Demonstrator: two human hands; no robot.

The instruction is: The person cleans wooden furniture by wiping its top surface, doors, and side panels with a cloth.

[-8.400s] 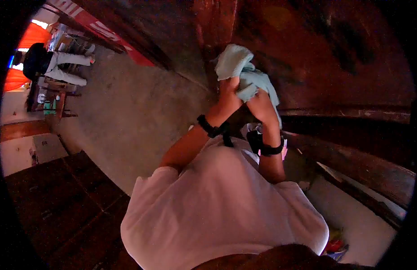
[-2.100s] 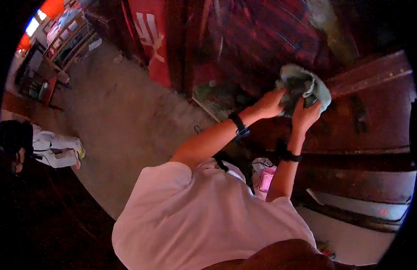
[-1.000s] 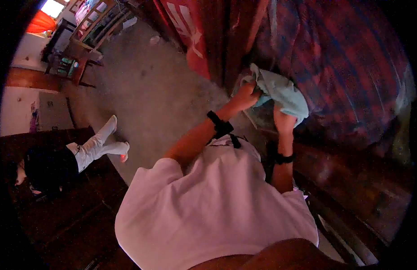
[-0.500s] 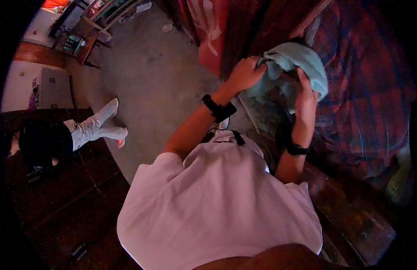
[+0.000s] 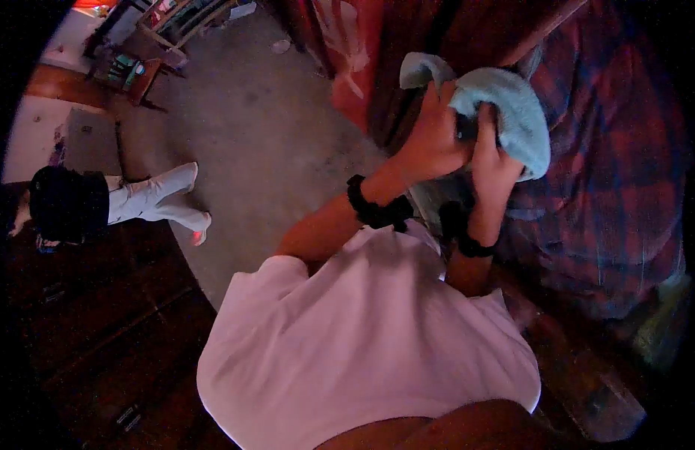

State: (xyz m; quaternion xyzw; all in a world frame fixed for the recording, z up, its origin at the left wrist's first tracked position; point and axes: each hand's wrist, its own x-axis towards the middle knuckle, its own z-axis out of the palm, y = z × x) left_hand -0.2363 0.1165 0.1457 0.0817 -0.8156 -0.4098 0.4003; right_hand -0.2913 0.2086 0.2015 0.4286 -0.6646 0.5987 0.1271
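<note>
A pale teal cloth (image 5: 516,109) with a soft, towel-like texture is bunched between my hands, above the edge of a plaid fabric. My left hand (image 5: 437,139) is closed on its left part, and a loose flap of cloth sticks out beyond the knuckles. Close beside it, my right hand (image 5: 494,150) grips the cloth from the right, its fingers tucked under the fold. Between the two hands is a small dark patch that I cannot make out. Both wrists wear black bands.
Red and dark blue plaid fabric (image 5: 587,187) spreads on the right. A red curtain-like cloth (image 5: 351,60) hangs ahead. On the left, another person in light trousers (image 5: 156,199) is near dark wooden furniture (image 5: 115,322). A small wooden table (image 5: 145,81) stands farther off on the grey floor (image 5: 265,142).
My hands have come closer together, the left moving right. The cloth is gathered more tightly, and a flap now shows beyond my left hand. The other person has shifted slightly.
</note>
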